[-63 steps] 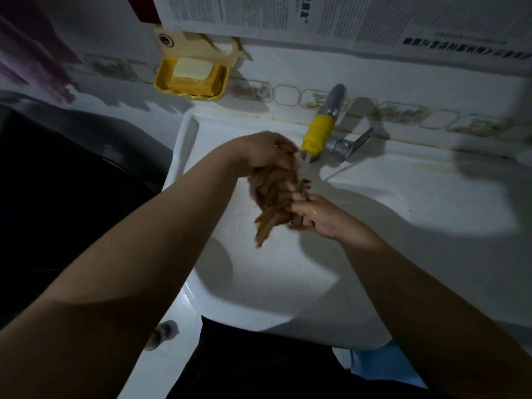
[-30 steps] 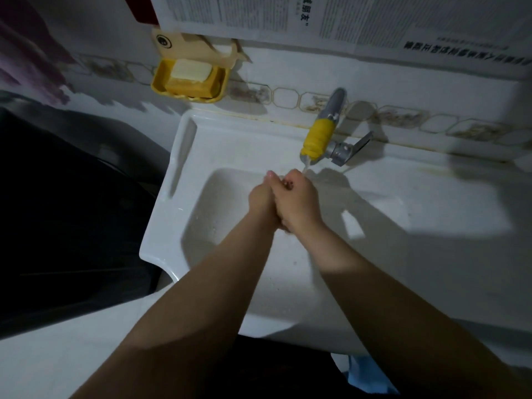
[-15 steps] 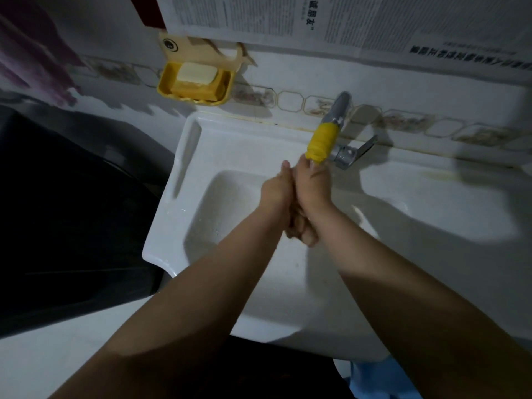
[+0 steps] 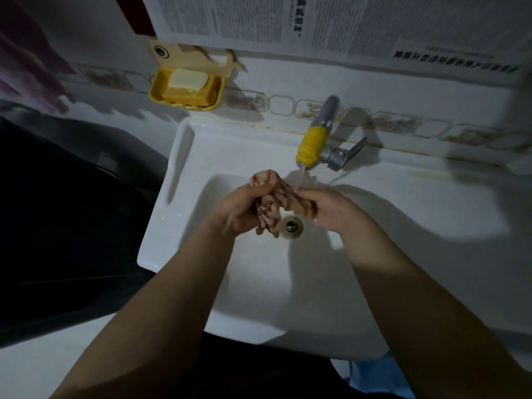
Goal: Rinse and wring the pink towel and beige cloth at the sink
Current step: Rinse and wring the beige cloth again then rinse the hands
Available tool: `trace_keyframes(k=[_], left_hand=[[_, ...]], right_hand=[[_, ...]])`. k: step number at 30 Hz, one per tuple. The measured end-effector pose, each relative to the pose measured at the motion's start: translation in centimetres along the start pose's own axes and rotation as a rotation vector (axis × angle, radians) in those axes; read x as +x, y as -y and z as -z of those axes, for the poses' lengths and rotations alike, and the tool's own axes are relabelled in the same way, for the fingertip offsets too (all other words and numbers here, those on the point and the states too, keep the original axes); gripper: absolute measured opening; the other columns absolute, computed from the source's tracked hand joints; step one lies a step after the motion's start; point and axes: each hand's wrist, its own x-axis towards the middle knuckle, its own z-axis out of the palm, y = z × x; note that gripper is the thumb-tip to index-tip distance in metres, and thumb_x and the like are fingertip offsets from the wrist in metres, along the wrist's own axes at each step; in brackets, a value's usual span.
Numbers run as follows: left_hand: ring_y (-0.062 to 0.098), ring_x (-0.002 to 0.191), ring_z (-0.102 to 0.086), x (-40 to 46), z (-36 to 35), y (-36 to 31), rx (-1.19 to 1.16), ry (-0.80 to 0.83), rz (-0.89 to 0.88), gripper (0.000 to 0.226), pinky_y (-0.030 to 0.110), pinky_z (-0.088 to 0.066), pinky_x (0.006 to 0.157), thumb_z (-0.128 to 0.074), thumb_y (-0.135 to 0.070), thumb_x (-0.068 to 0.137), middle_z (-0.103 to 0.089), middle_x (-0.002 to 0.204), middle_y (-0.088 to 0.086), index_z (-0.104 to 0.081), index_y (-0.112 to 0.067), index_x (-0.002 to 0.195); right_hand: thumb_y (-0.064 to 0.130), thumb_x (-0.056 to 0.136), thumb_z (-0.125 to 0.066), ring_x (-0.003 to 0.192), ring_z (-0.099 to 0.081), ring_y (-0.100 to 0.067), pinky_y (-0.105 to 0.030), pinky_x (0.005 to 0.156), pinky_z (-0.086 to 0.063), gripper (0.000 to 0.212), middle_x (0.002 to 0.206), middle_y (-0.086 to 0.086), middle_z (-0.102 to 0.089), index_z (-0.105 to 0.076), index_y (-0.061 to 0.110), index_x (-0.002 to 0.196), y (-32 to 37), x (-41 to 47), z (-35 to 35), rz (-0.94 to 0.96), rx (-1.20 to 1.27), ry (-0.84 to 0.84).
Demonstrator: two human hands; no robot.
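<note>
Beige cloth (image 4: 272, 204), twisted into a rope, runs between your two hands above the sink (image 4: 172, 226) basin. Your left hand (image 4: 244, 208) curls its fingers tight around one end, a wad poking out past its knuckles. Just right of it, below the cloth's hanging tail, sits the drain (image 4: 291, 226). Your right hand (image 4: 331, 210) grips the other end, under the thin stream from the yellow-tipped tap (image 4: 312, 144).
</note>
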Motion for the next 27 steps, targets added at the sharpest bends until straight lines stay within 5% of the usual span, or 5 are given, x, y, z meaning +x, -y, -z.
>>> trace_keyframes(k=[4,8,17,22,27], left_hand=[[0.024,0.045,-0.046,0.0,-0.1,0.5,0.003,-0.041,-0.073,0.044,0.027,-0.039,0.040,-0.033,-0.028,0.101,-0.049,0.068,0.016,-0.054,0.008,0.112],[0.034,0.055,-0.053,1.3,-0.4,2.5,-0.035,-0.371,-0.022,0.050,0.019,-0.034,0.032,-0.021,-0.029,0.105,-0.049,0.068,0.025,-0.051,0.010,0.107],[0.032,0.079,-0.069,3.3,-6.1,3.1,-0.182,-0.498,0.051,0.039,0.051,-0.057,0.072,-0.055,-0.046,0.089,-0.070,0.093,0.020,-0.069,-0.010,0.087],[0.030,0.116,-0.055,3.7,-5.4,2.4,0.223,-0.599,0.016,0.048,0.037,-0.043,0.098,-0.067,-0.023,0.084,-0.056,0.124,0.016,-0.052,-0.005,0.126],[0.032,0.071,-0.064,2.7,-7.0,2.8,-0.111,-0.489,0.079,0.046,0.042,-0.054,0.062,-0.052,-0.051,0.088,-0.065,0.084,0.021,-0.066,-0.008,0.081]], right_hand=[[0.004,0.098,-0.044,0.050,-0.059,-0.006,-0.012,0.044,-0.043,0.018,0.076,-0.008,-0.067,-0.059,0.000,0.108,-1.3,-0.5,-0.5,0.048,0.286,-0.188],[0.035,0.090,-0.061,0.034,-0.032,-0.005,-0.018,0.037,-0.023,0.025,0.040,0.008,-0.043,-0.060,0.015,0.075,-0.6,-1.4,-1.3,0.245,-0.077,-0.394],[0.052,0.089,-0.051,0.082,-0.063,-0.030,-0.036,0.073,-0.050,0.043,0.079,-0.011,-0.066,-0.057,0.013,0.070,0.3,-0.9,-4.4,0.405,-0.652,-0.670],[0.043,0.094,-0.039,0.088,-0.062,-0.033,-0.037,0.076,-0.049,0.041,0.093,-0.015,-0.068,-0.065,0.012,0.085,-1.7,-0.8,-6.6,0.488,-0.748,-0.625],[0.027,0.096,-0.043,0.092,-0.060,-0.035,-0.031,0.068,-0.035,0.032,0.097,-0.023,-0.065,-0.056,0.010,0.072,1.5,0.0,-4.1,0.427,-0.721,-0.687]])
